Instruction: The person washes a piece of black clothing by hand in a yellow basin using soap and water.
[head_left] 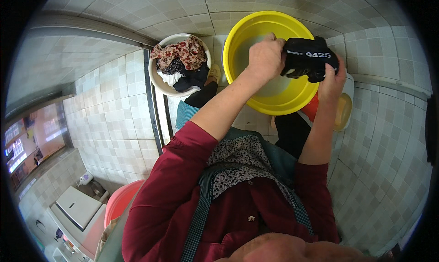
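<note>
A round, glossy yellow plastic basin (274, 97) is sitting on the tiled floor, and a crumpled black cloth garment (310, 58) is hanging above its right rim. The left hand (265, 57) is clenching one end in a closed fist, while the right hand (332, 81) is curling its fingers tight around the other.

A white basin (157, 81) of mixed clothes (180, 61) sat on the tiled floor; a red bucket (120, 201) stood near a white box (77, 207)

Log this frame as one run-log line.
left hand: grips dark cloth | right hand: grips same cloth | cloth: held above yellow basin | nearby: white bowl of clothes, tiled floor
</note>
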The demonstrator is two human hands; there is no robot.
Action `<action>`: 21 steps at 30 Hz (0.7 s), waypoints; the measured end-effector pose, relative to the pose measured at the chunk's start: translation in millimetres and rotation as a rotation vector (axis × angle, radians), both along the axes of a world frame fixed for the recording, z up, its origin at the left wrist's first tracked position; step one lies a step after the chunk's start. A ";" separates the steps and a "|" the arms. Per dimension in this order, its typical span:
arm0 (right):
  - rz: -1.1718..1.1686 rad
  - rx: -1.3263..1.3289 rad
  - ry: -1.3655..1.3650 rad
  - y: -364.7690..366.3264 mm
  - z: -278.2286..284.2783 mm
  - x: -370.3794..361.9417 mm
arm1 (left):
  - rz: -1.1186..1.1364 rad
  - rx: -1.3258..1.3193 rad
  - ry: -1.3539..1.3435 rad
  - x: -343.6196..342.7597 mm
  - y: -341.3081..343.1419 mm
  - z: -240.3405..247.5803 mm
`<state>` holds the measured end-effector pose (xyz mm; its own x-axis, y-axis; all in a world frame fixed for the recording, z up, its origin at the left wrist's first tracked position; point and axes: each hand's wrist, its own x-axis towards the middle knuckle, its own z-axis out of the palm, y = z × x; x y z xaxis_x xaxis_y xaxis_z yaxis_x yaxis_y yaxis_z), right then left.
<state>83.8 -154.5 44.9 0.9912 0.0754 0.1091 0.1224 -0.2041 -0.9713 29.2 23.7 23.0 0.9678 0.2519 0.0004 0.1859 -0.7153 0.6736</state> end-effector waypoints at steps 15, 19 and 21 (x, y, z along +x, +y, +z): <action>0.429 0.068 0.307 45.4 -3.2 -62.8 | 0.340 -1.708 0.080 27.6 -34.5 -128.7; 0.415 -0.319 -0.354 64.1 6.9 -76.0 | 0.034 -1.043 -0.071 12.6 -25.5 -87.9; 0.192 -0.534 -0.450 68.2 -18.3 -49.6 | 0.453 -2.233 0.032 13.3 -22.4 -79.1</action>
